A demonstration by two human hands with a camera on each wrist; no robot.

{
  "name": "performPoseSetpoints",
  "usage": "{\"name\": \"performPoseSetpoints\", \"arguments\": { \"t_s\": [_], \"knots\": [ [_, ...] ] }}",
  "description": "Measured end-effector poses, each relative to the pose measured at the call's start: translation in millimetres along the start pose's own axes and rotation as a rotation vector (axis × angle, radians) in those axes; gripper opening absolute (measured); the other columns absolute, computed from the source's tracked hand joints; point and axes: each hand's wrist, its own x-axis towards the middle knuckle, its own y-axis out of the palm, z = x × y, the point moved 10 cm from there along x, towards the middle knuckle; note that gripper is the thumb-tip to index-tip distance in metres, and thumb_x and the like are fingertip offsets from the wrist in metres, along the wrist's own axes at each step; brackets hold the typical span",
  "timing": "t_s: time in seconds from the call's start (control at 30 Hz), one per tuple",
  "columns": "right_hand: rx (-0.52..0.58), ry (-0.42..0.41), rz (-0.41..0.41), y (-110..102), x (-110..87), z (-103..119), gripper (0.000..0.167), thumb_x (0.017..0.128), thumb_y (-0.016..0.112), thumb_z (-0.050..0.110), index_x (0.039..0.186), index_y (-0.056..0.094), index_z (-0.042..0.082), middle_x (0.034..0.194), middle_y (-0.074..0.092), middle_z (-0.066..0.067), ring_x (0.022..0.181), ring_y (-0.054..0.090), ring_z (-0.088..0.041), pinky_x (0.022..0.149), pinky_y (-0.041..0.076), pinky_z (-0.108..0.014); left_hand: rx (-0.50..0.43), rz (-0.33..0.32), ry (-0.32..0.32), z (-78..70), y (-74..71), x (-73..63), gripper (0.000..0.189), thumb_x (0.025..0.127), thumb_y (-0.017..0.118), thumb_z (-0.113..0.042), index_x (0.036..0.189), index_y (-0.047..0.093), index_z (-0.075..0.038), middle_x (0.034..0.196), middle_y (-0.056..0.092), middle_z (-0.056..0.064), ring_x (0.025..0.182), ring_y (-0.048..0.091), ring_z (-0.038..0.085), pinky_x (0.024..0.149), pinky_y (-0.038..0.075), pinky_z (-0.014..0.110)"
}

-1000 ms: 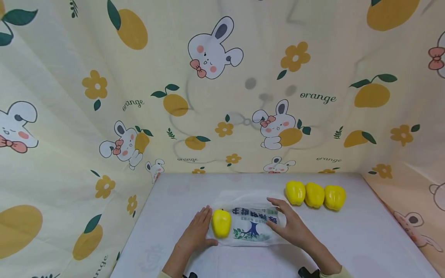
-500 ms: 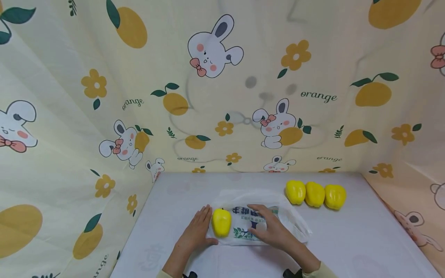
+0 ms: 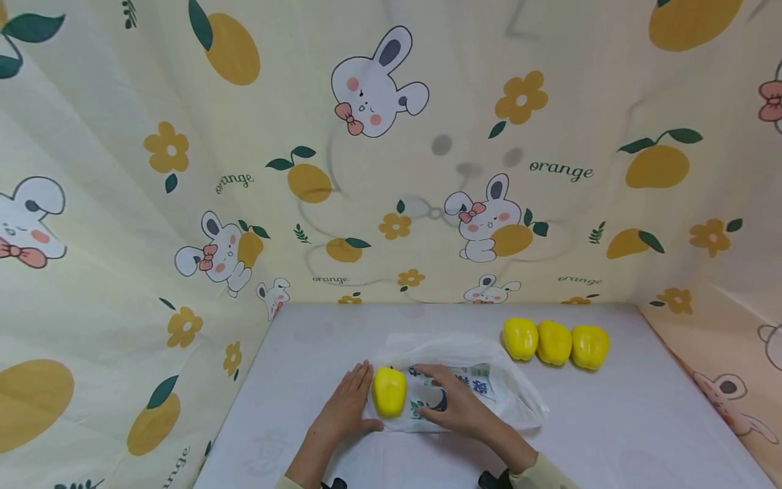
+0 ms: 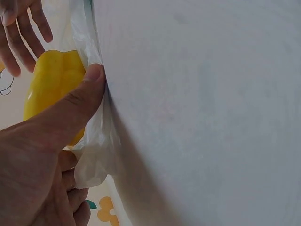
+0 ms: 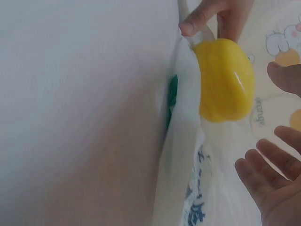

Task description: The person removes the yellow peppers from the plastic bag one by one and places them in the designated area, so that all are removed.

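A yellow bell pepper (image 3: 389, 392) sits on the left part of a white plastic bag (image 3: 519, 401) printed with blue characters and a tree. Beside it, my left hand (image 3: 343, 406) rests on the bag's left edge. Its thumb (image 4: 77, 101) presses the bag edge in the left wrist view. My right hand (image 3: 458, 404) hovers over the printed part, right of the pepper, thumb and fingers spread and holding nothing. In the right wrist view a gap separates the right hand's fingers (image 5: 270, 172) from the pepper (image 5: 225, 80).
Three more yellow bell peppers (image 3: 554, 343) stand in a row at the back right of the white table (image 3: 611, 421), beyond the bag. A patterned cloth (image 3: 379, 224) with rabbits and oranges rises behind the table and along its sides.
My right hand has moved left across the bag toward the pepper, uncovering the bag's right end. The left hand and all the peppers have stayed in place.
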Motion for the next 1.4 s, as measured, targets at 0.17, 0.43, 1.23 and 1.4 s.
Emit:
{"name": "performPoseSetpoints", "arguments": {
  "t_s": [0.17,0.43,1.23,1.4],
  "knots": [
    [0.010,-0.017,0.042,13.7,7.3,-2.8,0.077,0.096,0.084,0.026,0.161,0.045,0.011,0.161,0.047,-0.017,0.136,0.056,-0.045,0.109,0.053,-0.064,-0.001,-0.007,0.020,-2.5,-3.0,-1.6,0.115,0.084,0.089,-0.053,0.168,0.030,-0.001,0.177,0.025,0.017,0.163,0.025,0.034,0.132,0.023,0.054],
    [-0.003,0.007,0.071,28.6,18.2,-7.7,0.081,0.094,0.086,0.030,0.162,0.044,0.012,0.161,0.048,-0.014,0.136,0.058,-0.041,0.109,0.055,-0.057,-0.012,0.002,0.017,-1.0,-0.8,-1.0,0.115,0.084,0.089,-0.053,0.168,0.030,-0.001,0.177,0.025,0.018,0.163,0.025,0.035,0.132,0.023,0.054],
    [-0.014,0.005,0.043,44.5,32.2,-3.6,0.086,0.091,0.089,0.025,0.161,0.041,0.009,0.157,0.049,-0.018,0.137,0.056,-0.037,0.110,0.056,-0.051,0.001,-0.023,0.035,-3.7,-3.7,-3.2,0.116,0.083,0.089,-0.054,0.167,0.031,0.001,0.176,0.025,0.019,0.163,0.026,0.035,0.132,0.024,0.053],
    [-0.003,0.003,0.027,44.8,33.4,-4.2,0.085,0.091,0.089,0.023,0.160,0.042,0.009,0.157,0.050,-0.017,0.136,0.058,-0.037,0.109,0.056,-0.052,0.008,-0.029,0.047,-3.4,-3.0,-2.8,0.116,0.084,0.089,-0.054,0.167,0.030,0.002,0.176,0.025,0.020,0.163,0.025,0.036,0.133,0.023,0.053]
  ]
}}
